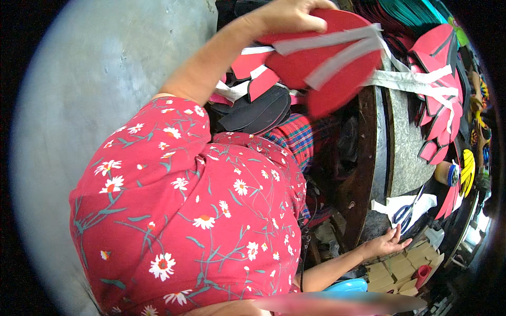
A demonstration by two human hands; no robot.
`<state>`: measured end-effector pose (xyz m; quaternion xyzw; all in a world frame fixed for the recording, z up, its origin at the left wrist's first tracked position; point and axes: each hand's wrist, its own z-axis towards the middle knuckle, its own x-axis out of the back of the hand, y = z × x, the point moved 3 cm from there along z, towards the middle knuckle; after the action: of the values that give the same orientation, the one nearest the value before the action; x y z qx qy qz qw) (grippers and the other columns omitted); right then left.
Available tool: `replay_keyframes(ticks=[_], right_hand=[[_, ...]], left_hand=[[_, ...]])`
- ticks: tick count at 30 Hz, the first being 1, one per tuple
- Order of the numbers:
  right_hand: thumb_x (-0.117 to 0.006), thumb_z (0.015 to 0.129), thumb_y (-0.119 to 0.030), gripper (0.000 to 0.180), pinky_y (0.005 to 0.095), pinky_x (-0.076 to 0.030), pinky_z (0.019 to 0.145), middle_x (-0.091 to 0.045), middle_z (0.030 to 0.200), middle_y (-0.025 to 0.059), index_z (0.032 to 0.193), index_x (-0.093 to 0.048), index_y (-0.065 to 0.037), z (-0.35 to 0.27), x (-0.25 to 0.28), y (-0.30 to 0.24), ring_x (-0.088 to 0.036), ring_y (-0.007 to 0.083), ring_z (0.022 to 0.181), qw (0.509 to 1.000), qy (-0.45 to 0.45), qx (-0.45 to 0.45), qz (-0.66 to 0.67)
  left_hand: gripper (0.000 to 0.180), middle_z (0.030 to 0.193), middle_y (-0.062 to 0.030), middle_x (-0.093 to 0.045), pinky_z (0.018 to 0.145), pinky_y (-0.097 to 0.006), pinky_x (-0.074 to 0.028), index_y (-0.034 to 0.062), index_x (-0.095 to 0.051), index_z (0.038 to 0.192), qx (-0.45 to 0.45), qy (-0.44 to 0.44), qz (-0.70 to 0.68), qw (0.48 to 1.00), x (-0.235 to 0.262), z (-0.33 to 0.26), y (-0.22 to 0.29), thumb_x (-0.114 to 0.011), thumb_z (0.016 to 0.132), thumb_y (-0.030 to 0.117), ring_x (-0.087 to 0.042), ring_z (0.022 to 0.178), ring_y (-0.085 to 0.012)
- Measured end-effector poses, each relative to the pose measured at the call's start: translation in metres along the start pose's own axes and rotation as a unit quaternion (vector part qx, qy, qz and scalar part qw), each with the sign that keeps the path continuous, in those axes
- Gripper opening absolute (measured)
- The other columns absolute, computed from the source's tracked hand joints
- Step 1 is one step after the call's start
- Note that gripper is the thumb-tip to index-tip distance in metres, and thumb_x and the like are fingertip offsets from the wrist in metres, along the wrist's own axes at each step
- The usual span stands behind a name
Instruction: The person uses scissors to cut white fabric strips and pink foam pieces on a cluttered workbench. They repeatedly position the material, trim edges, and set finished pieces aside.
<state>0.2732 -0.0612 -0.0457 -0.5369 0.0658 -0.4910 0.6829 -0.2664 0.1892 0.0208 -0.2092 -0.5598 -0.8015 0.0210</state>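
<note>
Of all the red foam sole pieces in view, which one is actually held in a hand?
The large red sole piece with grey strips across it, gripped by the left hand at the top of the picture. The other red pieces lie fanned out on the work surface, untouched.

Counter (403, 152): grey slab top with a dark brown edge, running from beside the raised hand's fingers down to the lower hand's fingers.
Red cut-outs (440, 100): fanned in an overlapping row on the counter — well beyond the raised fingers.
White strips (406, 79): lying across the counter, over the red pieces.
Scissors (405, 213): blue-handled, on white cloth (392, 205) — just above the lower fingers.
Tape roll (447, 173): near the far edge.
</note>
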Motion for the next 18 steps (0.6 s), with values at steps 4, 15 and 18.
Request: replay_keyframes(ticks=[4, 15, 18], right_hand=[[-0.058, 0.096, -0.001, 0.064, 0.0390, -0.043, 0.101, -0.066, 0.117, 0.0195, 0.151, -0.025, -0.002, 0.003, 0.000, 0.014, -0.061, 0.0248, 0.108, 1.000, -0.011, 0.009, 0.007], [-0.062, 0.092, -0.001, 0.068, 0.0308, -0.049, 0.088, -0.065, 0.120, 0.0117, 0.152, -0.028, -0.006, 0.000, -0.003, 0.010, -0.061, 0.0174, 0.102, 1.000, 0.006, 0.014, -0.028], [-0.062, 0.091, -0.001, 0.063, 0.0304, -0.051, 0.082, -0.063, 0.120, 0.0110, 0.148, -0.037, -0.005, 0.012, 0.000, 0.003, -0.060, 0.0183, 0.104, 0.999, 0.024, 0.001, -0.042]], left_hand=[[0.048, 0.109, -0.0163, -0.072, 0.091, -0.037, -0.053, 0.0038, -0.067, 0.119, -0.032, -0.176, 0.320, 0.930, 0.028, 0.008, -0.068, -0.060, 0.079, 0.027, -0.068, 0.098, -0.0254], [0.053, 0.128, -0.0173, -0.057, 0.104, -0.043, -0.045, 0.0075, -0.061, 0.127, -0.160, -0.065, 0.367, 0.914, -0.094, -0.029, -0.101, -0.066, 0.075, -0.002, -0.054, 0.119, -0.0362], [0.043, 0.119, -0.0164, -0.061, 0.099, -0.043, -0.048, 0.0049, -0.066, 0.116, -0.272, -0.083, 0.263, 0.922, -0.153, -0.018, -0.037, -0.065, 0.074, -0.001, -0.057, 0.113, -0.0352]])
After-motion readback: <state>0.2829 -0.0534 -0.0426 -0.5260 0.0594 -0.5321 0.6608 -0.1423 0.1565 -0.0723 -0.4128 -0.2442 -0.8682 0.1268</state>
